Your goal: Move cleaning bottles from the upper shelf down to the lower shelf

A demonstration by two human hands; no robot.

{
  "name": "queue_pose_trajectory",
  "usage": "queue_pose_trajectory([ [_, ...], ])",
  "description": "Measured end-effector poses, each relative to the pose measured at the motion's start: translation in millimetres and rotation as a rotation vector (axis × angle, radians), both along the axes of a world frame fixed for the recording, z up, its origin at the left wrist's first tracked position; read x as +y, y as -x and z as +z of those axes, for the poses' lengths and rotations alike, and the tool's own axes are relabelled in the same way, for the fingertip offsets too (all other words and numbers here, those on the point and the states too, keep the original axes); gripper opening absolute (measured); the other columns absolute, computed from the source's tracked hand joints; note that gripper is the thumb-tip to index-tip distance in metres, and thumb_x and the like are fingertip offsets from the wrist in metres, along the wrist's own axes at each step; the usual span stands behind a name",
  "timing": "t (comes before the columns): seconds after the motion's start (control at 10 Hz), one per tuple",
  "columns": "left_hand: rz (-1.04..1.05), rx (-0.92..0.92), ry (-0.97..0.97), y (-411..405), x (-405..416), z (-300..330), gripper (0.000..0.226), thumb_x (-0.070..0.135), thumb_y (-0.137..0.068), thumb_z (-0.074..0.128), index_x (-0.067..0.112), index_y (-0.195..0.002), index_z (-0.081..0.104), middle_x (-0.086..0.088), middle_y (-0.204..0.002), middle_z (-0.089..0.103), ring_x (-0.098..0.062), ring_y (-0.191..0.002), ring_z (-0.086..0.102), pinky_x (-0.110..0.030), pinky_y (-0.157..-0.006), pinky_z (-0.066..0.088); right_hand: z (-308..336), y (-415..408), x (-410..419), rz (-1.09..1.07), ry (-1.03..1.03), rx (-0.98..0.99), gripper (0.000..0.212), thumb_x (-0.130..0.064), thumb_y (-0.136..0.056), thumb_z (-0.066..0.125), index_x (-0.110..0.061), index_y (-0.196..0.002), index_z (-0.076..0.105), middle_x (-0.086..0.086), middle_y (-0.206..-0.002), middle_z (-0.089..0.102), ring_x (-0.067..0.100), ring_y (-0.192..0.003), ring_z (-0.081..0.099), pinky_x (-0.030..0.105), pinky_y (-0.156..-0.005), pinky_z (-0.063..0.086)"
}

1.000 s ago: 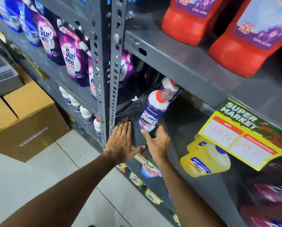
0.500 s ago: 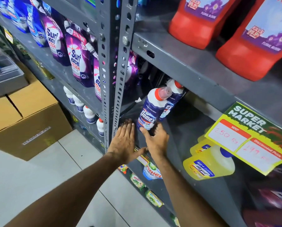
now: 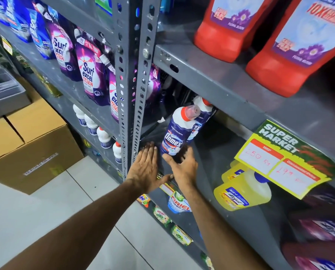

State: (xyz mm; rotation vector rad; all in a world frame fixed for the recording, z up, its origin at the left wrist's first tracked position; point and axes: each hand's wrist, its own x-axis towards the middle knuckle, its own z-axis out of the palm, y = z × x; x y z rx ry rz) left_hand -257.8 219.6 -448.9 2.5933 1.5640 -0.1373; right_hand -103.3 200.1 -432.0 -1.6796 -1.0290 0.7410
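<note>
At frame centre, both open hands, left (image 3: 146, 168) and right (image 3: 182, 168), should steady the blue white-necked Domex bottle (image 3: 175, 136) upright on the grey metal shelf (image 3: 217, 152) before letting go.

— Where are the arms?
— Both bare forearms reach forward and up, side by side.
— The left grip (image 3: 146, 168)?
— Flat, palm down, fingers straight and together, thumb spread toward the other.
— And the right grip (image 3: 183, 168)?
— Open, fingers loosely curled, thumb pointing up-left.
</note>
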Motion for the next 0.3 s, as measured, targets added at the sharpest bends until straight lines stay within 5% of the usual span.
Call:
queue_pose_trajectory([
  [0.1, -0.033, 0.004, 0.015, 4, -14, 15, 0.118, 0.090, -0.086, -0.003, -0.002, -0.157, -0.020, -0.026, -0.171, -0.018, -0.036, -0.162, -0.014, -0.045, -0.132, -0.010, 17, 2, -14, -0.088, -0.048, -0.067, 0.076, -0.028, -0.080, 0.093, -0.017, -0.144, 0.055, 0.000, -0.137, 0.070, 0.009, -0.121, 0.067, 0.024, -0.098, 0.056],
  [0.3, -0.125, -0.164, -0.093, 34, -55, 74, 0.104, 0.076, -0.103, 0.021, -0.006, -0.163, 0.005, -0.027, -0.173, -0.005, -0.038, -0.163, -0.004, -0.053, -0.131, 0.016, 73, 25, -63, -0.002, -0.176, -0.273, 0.033, -0.029, -0.092, 0.081, -0.020, -0.123, 0.072, -0.003, -0.123, 0.076, 0.012, -0.114, 0.069, 0.040, -0.102, 0.056],
])
